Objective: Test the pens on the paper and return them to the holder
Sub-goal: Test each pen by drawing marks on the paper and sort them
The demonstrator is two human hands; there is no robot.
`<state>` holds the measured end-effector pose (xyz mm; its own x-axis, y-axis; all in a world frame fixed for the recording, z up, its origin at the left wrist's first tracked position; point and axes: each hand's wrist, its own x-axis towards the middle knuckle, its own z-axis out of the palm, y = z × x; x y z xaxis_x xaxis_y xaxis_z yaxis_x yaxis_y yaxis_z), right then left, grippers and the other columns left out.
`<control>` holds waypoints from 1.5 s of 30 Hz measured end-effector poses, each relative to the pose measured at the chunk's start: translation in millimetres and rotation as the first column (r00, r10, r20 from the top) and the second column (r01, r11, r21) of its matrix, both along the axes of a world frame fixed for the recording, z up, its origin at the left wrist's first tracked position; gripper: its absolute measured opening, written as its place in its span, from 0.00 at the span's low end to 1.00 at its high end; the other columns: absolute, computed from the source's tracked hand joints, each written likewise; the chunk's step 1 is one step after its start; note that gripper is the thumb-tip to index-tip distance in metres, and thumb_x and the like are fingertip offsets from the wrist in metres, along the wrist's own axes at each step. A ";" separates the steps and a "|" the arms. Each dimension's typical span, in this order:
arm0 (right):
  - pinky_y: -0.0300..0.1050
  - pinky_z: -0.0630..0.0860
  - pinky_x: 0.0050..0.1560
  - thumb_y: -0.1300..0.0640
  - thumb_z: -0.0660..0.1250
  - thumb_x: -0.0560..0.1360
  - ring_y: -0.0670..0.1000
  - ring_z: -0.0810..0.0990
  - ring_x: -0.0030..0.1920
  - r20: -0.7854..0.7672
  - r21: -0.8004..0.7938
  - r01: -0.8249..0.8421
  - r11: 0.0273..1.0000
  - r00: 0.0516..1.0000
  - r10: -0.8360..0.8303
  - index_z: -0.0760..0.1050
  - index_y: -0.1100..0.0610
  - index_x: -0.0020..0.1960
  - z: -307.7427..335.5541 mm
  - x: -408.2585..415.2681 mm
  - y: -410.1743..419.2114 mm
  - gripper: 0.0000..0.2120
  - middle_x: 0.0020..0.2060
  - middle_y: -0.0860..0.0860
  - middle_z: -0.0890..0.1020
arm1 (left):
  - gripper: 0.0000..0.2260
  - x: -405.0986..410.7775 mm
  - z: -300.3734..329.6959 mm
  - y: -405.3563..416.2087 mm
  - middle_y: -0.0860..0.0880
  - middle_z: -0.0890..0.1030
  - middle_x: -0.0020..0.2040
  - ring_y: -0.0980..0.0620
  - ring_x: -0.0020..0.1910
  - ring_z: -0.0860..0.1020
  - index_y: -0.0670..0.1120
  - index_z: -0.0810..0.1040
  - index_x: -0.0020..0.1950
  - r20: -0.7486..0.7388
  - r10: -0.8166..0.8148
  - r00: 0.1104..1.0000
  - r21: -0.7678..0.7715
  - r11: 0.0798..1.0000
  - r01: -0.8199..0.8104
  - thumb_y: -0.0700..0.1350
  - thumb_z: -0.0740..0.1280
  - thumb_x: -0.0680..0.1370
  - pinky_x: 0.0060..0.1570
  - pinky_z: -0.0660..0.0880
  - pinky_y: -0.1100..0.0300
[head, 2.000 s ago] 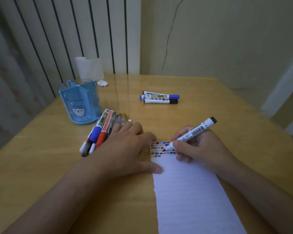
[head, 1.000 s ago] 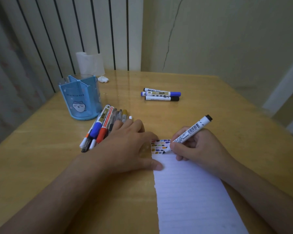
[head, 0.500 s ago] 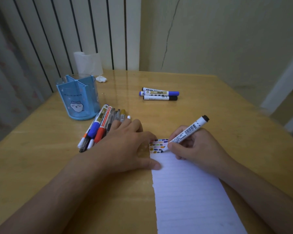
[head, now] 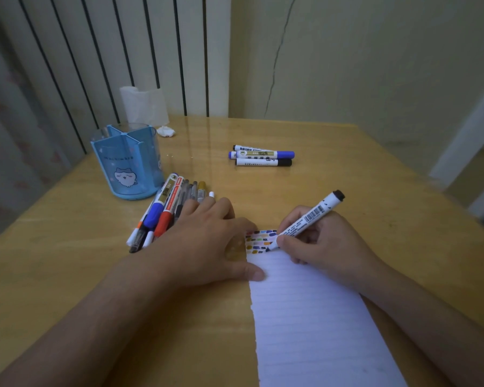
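Pinched in our right hand (head: 323, 244), the white marker (head: 305, 220) slants with its tip down on the lined paper (head: 313, 317), its black end toward 1 o'clock. Our left hand (head: 207, 241) lies flat, fingers straight, pressing the paper's left edge beside the rows of colour dabs (head: 260, 241) (small, many hues). At 10 o'clock a bunch of pens (head: 165, 212) lies by the blue holder (head: 127, 163); at 12 o'clock three markers (head: 263, 155) rest on the wooden table (head: 347, 177).
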<state>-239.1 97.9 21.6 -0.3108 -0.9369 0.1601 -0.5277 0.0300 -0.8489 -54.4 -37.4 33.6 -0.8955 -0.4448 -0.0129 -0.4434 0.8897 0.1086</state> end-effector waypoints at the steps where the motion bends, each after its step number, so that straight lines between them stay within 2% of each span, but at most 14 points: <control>1: 0.53 0.79 0.37 0.60 0.74 0.74 0.49 0.81 0.31 0.011 -0.003 0.007 1.000 1.000 -0.007 0.79 0.53 0.42 -0.2 -0.7 -0.4 0.05 0.30 0.53 0.82 | 0.37 0.1 -0.2 -0.2 0.59 0.65 0.58 0.58 0.57 0.61 0.67 0.61 0.73 0.000 0.000 1.000 0.001 1.000 0.000 0.79 0.56 0.67 0.57 0.58 0.58; 4: 0.51 0.78 0.36 0.59 0.74 0.75 0.49 0.81 0.32 0.028 -0.001 -0.008 1.000 1.000 0.008 0.79 0.52 0.42 -1.3 -1.9 -0.3 0.06 0.30 0.53 0.82 | 0.37 0.3 -0.5 -0.1 0.58 0.65 0.57 0.57 0.56 0.61 0.67 0.61 0.73 -0.002 0.000 1.000 -0.009 1.000 0.000 0.79 0.56 0.67 0.56 0.57 0.58; 8: 0.59 0.79 0.37 0.59 0.73 0.75 0.51 0.80 0.32 0.012 -0.003 -0.009 1.000 1.000 0.009 0.79 0.51 0.41 -1.0 -2.1 0.0 0.06 0.30 0.53 0.82 | 0.37 0.1 0.6 0.5 0.58 0.65 0.58 0.57 0.57 0.61 0.67 0.61 0.73 0.005 0.002 1.000 -0.007 1.000 -0.002 0.79 0.56 0.67 0.56 0.57 0.58; 15: 0.62 0.78 0.36 0.59 0.73 0.74 0.56 0.79 0.32 0.017 -0.005 -0.012 1.000 1.000 0.012 0.78 0.50 0.41 -1.4 -2.6 0.5 0.06 0.30 0.53 0.81 | 0.38 -1.2 0.1 -0.4 0.59 0.65 0.59 0.57 0.58 0.61 0.67 0.61 0.74 0.008 0.006 1.000 -0.013 1.000 -0.006 0.80 0.55 0.66 0.58 0.58 0.58; 17: 0.59 0.78 0.36 0.59 0.73 0.75 0.52 0.79 0.32 0.032 -0.002 -0.017 1.000 0.999 0.017 0.78 0.50 0.41 -1.5 -2.8 0.6 0.07 0.29 0.52 0.80 | 0.38 -1.6 -0.1 -0.5 0.59 0.65 0.58 0.58 0.57 0.61 0.67 0.61 0.74 0.001 0.006 1.000 -0.016 1.000 -0.006 0.80 0.55 0.66 0.57 0.58 0.58; 20: 0.60 0.77 0.35 0.57 0.74 0.74 0.59 0.78 0.34 0.000 0.005 -0.033 0.999 0.999 0.033 0.79 0.51 0.43 -2.9 -2.6 0.3 0.04 0.31 0.54 0.80 | 0.37 -0.7 -1.4 -0.7 0.59 0.65 0.58 0.58 0.57 0.61 0.67 0.61 0.73 -0.010 0.002 1.000 -0.021 1.000 -0.002 0.79 0.56 0.66 0.56 0.58 0.59; 22: 0.60 0.78 0.35 0.59 0.73 0.74 0.58 0.79 0.33 0.024 -0.002 -0.013 1.000 1.000 0.013 0.78 0.51 0.43 -2.6 -3.3 -0.8 0.05 0.31 0.55 0.81 | 0.38 0.4 -0.9 -0.5 0.59 0.65 0.58 0.58 0.56 0.61 0.67 0.60 0.74 -0.018 0.001 1.000 -0.023 1.000 -0.001 0.80 0.56 0.66 0.55 0.57 0.59; 25: 0.50 0.79 0.33 0.62 0.72 0.76 0.51 0.82 0.31 0.154 -0.020 0.011 1.000 0.988 -0.008 0.74 0.58 0.47 1.3 -4.3 -2.0 0.06 0.30 0.54 0.81 | 0.38 1.1 0.5 -0.4 0.59 0.65 0.58 0.59 0.56 0.61 0.67 0.54 0.76 -0.054 -0.005 0.999 -0.029 1.000 0.003 0.78 0.56 0.69 0.57 0.58 0.59; 27: 0.46 0.78 0.32 0.62 0.72 0.76 0.52 0.82 0.31 0.223 -0.043 0.018 0.999 0.975 -0.008 0.73 0.60 0.48 3.9 -5.3 -1.6 0.07 0.31 0.54 0.82 | 0.33 1.0 1.6 -0.2 0.59 0.66 0.58 0.58 0.57 0.62 0.66 0.50 0.77 -0.126 0.005 0.992 -0.030 1.000 -0.009 0.71 0.57 0.76 0.60 0.61 0.59; 30: 0.44 0.76 0.31 0.62 0.73 0.76 0.51 0.80 0.30 0.263 -0.071 0.014 0.997 0.965 0.005 0.74 0.60 0.48 6.6 -7.3 -0.5 0.07 0.32 0.55 0.81 | 0.28 -0.1 7.5 0.0 0.59 0.67 0.57 0.57 0.57 0.64 0.65 0.49 0.77 -0.223 0.043 0.974 -0.015 0.999 -0.047 0.50 0.59 0.82 0.64 0.63 0.56; 33: 0.42 0.77 0.33 0.65 0.72 0.76 0.50 0.81 0.30 0.286 -0.064 0.018 0.998 0.958 0.001 0.75 0.60 0.49 8.5 -7.4 0.5 0.06 0.32 0.53 0.82 | 0.36 -2.1 12.7 -1.4 0.59 0.68 0.56 0.57 0.56 0.64 0.64 0.49 0.77 -0.222 0.096 0.970 0.013 0.995 -0.095 0.36 0.61 0.79 0.60 0.65 0.60; 37: 0.41 0.77 0.32 0.64 0.68 0.79 0.50 0.81 0.31 0.331 -0.053 0.043 0.998 0.943 -0.023 0.77 0.60 0.50 11.6 -8.1 -0.4 0.01 0.34 0.54 0.83 | 0.47 -3.5 14.9 -2.7 0.61 0.68 0.56 0.59 0.56 0.67 0.69 0.49 0.75 -0.258 0.148 0.955 0.101 0.987 -0.126 0.29 0.67 0.74 0.53 0.73 0.62; 43: 0.41 0.76 0.31 0.63 0.65 0.81 0.53 0.81 0.31 0.448 -0.023 0.092 0.996 0.891 -0.072 0.74 0.58 0.48 16.0 -8.1 -1.2 0.03 0.34 0.55 0.83 | 0.17 -0.2 17.9 -0.1 0.57 0.77 0.58 0.59 0.54 0.75 0.56 0.69 0.66 -0.358 0.211 0.909 0.192 0.970 -0.150 0.37 0.60 0.82 0.51 0.77 0.63; 45: 0.42 0.77 0.32 0.62 0.66 0.80 0.53 0.81 0.31 0.443 -0.038 0.093 0.995 0.894 -0.067 0.75 0.58 0.48 16.8 -8.6 -0.4 0.02 0.35 0.55 0.84 | 0.13 -0.1 18.9 0.6 0.56 0.78 0.57 0.58 0.53 0.74 0.55 0.73 0.63 -0.366 0.221 0.904 0.167 0.971 -0.170 0.39 0.61 0.83 0.50 0.76 0.63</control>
